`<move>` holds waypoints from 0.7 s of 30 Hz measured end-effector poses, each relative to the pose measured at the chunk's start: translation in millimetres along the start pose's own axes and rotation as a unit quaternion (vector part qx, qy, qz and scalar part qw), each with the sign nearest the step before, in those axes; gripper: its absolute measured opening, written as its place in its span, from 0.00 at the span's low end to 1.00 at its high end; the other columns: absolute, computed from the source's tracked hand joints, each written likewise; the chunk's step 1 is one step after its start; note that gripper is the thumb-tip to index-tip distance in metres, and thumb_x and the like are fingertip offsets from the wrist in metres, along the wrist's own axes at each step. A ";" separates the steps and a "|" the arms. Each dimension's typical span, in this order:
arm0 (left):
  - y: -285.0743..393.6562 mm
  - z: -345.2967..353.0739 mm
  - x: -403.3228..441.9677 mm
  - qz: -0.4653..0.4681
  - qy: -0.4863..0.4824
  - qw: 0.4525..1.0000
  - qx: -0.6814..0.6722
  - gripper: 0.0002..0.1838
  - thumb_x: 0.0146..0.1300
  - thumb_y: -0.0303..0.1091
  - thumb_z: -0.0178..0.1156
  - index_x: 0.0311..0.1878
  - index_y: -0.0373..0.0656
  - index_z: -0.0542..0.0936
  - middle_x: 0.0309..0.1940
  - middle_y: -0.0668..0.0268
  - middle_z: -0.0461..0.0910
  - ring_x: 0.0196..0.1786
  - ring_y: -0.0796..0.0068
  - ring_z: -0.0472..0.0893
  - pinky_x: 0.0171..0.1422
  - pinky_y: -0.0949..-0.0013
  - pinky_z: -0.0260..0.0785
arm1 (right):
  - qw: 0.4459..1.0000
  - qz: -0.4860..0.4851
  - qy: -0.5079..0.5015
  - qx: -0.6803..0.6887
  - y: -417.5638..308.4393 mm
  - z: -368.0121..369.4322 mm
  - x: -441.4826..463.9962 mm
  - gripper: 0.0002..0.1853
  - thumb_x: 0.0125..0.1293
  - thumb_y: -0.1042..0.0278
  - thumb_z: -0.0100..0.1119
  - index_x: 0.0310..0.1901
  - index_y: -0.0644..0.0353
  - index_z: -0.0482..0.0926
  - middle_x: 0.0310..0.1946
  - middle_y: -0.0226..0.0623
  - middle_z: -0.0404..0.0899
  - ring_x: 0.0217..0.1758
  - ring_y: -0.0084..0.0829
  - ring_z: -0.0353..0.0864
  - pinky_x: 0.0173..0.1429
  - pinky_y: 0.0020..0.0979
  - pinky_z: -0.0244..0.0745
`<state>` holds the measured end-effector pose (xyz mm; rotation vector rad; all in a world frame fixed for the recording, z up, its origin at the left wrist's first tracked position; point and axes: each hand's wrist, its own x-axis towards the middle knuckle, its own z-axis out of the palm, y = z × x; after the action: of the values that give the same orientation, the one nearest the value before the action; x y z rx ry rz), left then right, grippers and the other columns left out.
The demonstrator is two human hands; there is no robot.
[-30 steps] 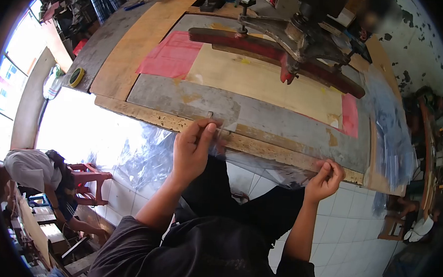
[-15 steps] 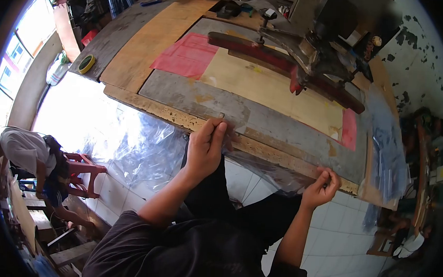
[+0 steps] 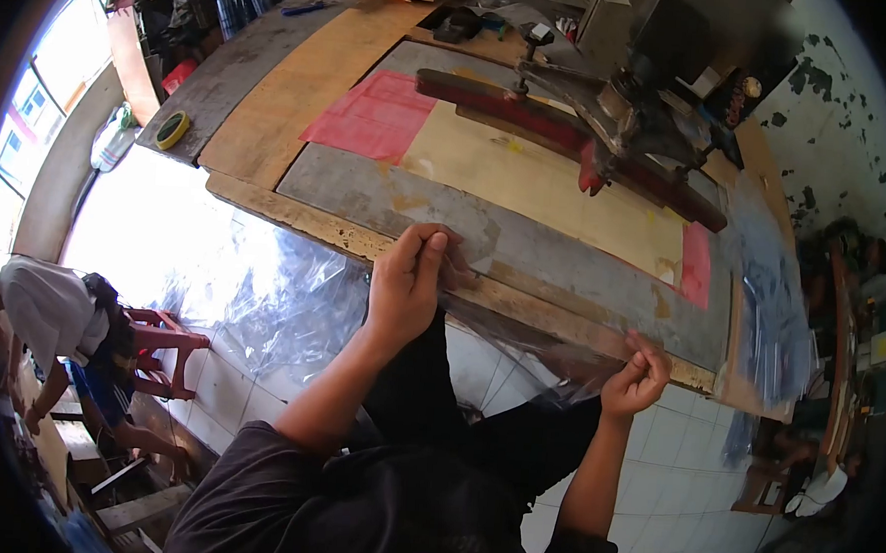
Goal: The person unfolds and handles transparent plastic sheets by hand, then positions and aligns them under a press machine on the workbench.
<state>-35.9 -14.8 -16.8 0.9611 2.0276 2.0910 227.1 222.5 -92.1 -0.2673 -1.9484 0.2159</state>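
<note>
A thin clear plastic sheet [image 3: 524, 353] is stretched between my hands and hangs over the front edge of the table. My left hand [image 3: 403, 282] pinches one end of it, just above the wooden edge. At the other end, my right hand [image 3: 638, 380] grips the plastic with curled fingers, by the table's right front corner. Beyond my hands, a long yellow strip [image 3: 557, 197] with a pink patch [image 3: 371, 118] at its left end lies on the grey work surface [image 3: 348, 176]. Above the strip, a red and black bar [image 3: 532, 116] hangs from a metal machine arm [image 3: 612, 115].
More clear plastic is heaped at the left [image 3: 287, 298], and plastic sheets [image 3: 772, 314] hang at the table's right end. A yellow tape roll [image 3: 172, 130] lies at the left corner. A person [image 3: 55, 311] bends near a red stool [image 3: 164, 347] at the left.
Both my hands have shifted slightly left, keeping the plastic between them. At the left, the other person's arm has moved lower.
</note>
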 end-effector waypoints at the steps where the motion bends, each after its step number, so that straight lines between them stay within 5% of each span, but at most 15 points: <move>1: 0.3 1.2 0.7 -0.001 -0.003 1.000 0.000 0.13 0.89 0.32 0.50 0.52 0.35 0.81 0.32 0.65 0.86 0.32 0.80 0.82 0.38 0.72 0.77 | 1.000 0.003 0.000 -0.002 0.4 -0.9 -2.0 0.08 0.88 0.71 0.50 0.60 0.64 0.71 0.51 0.51 0.90 0.47 0.37 0.88 0.52 0.36 0.89; 10: 5.2 -3.2 6.1 -0.048 -0.007 0.999 -0.005 0.12 0.88 0.33 0.53 0.51 0.35 0.83 0.30 0.65 0.88 0.27 0.80 0.84 0.34 0.73 0.75 | 1.000 0.007 0.008 -0.017 0.1 5.3 -5.5 0.08 0.86 0.74 0.53 0.59 0.66 0.72 0.50 0.50 0.88 0.50 0.37 0.87 0.55 0.37 0.88; 12: 5.3 -4.3 5.1 -0.058 -0.016 0.998 0.003 0.13 0.88 0.34 0.54 0.50 0.35 0.84 0.29 0.65 0.88 0.27 0.80 0.84 0.33 0.73 0.75 | 0.999 0.006 0.043 -0.023 -2.7 7.9 -1.4 0.06 0.84 0.74 0.56 0.57 0.57 0.74 0.46 0.39 0.95 0.36 0.33 0.84 0.59 0.35 0.70; 19: 6.2 3.6 3.6 -0.068 0.014 0.998 0.004 0.15 0.88 0.36 0.54 0.49 0.35 0.84 0.25 0.66 0.85 0.26 0.80 0.84 0.32 0.73 0.75 | 0.999 -0.014 -0.008 -0.041 -17.5 -8.1 21.1 0.07 0.82 0.76 0.58 0.57 0.59 0.76 0.49 0.42 0.93 0.43 0.38 0.87 0.60 0.38 0.73; 21: 5.1 4.3 3.5 -0.061 0.037 0.997 0.017 0.15 0.88 0.36 0.54 0.49 0.36 0.83 0.25 0.67 0.84 0.26 0.81 0.83 0.32 0.73 0.74 | 0.998 0.030 -0.028 0.056 -9.6 -8.3 11.9 0.10 0.81 0.78 0.57 0.59 0.60 0.75 0.48 0.43 0.92 0.46 0.39 0.89 0.58 0.40 0.76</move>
<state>-34.8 -10.1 -11.1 0.7531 2.1054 2.0643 229.6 216.9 -75.8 -0.2483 -1.9769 0.3735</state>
